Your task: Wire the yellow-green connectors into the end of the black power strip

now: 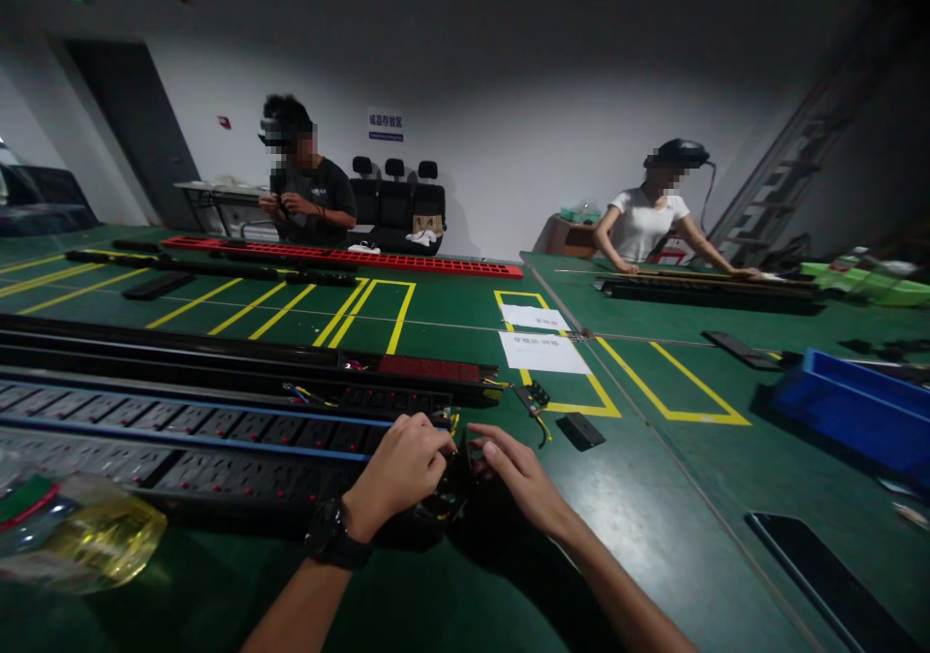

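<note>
Left hand (404,471) curled on power strip (218,432)

The power strip (218,430) lies on the table (654,498), left of the left hand (403,469) and right hand (519,479). 2 paper sheets (543,351) lie behind them, a bin (850,406) to the right.

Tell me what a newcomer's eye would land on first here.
The left hand and right hand meet at the wired end of a long black socket strip on the near green table. Beyond it, a bright red strip lies along the far side, and a blue bin sits at the right.
</note>
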`<state>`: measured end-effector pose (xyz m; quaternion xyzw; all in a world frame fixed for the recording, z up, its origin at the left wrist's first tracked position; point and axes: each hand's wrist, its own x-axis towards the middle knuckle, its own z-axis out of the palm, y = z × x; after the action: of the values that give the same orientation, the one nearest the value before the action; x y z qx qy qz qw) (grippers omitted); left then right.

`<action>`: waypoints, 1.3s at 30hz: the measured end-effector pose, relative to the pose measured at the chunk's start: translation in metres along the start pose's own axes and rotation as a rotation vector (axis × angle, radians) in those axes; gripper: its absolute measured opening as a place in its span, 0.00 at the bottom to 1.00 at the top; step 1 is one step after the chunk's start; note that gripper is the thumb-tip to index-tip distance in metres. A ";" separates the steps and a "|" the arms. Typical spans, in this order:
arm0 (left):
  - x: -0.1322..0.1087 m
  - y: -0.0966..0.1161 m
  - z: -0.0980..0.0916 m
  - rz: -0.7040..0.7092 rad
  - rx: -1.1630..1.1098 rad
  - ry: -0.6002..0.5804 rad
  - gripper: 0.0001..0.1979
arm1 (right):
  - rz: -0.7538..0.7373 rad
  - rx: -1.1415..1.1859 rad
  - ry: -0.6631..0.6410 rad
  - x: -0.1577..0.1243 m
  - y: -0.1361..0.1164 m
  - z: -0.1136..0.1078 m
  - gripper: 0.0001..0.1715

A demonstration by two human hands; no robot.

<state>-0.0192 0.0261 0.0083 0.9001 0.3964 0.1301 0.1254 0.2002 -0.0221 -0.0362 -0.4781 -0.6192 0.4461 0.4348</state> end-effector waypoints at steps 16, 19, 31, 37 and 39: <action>0.001 -0.001 0.001 -0.014 0.002 -0.001 0.14 | 0.081 0.278 -0.028 0.005 0.000 0.003 0.37; 0.001 -0.001 0.001 -0.018 0.011 -0.007 0.15 | 0.034 0.036 0.124 0.008 0.003 -0.013 0.35; 0.001 -0.004 0.003 0.005 0.029 0.003 0.13 | 0.108 -0.576 -0.190 -0.002 0.007 -0.067 0.09; 0.001 -0.005 0.003 0.027 0.012 0.047 0.15 | 0.029 -0.633 -0.020 0.001 0.012 -0.057 0.08; 0.001 -0.004 0.001 0.021 0.002 0.084 0.15 | 0.031 -0.603 -0.004 0.002 0.014 -0.058 0.10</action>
<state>-0.0212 0.0296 0.0061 0.8981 0.3919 0.1689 0.1063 0.2590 -0.0102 -0.0364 -0.5941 -0.7174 0.2495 0.2650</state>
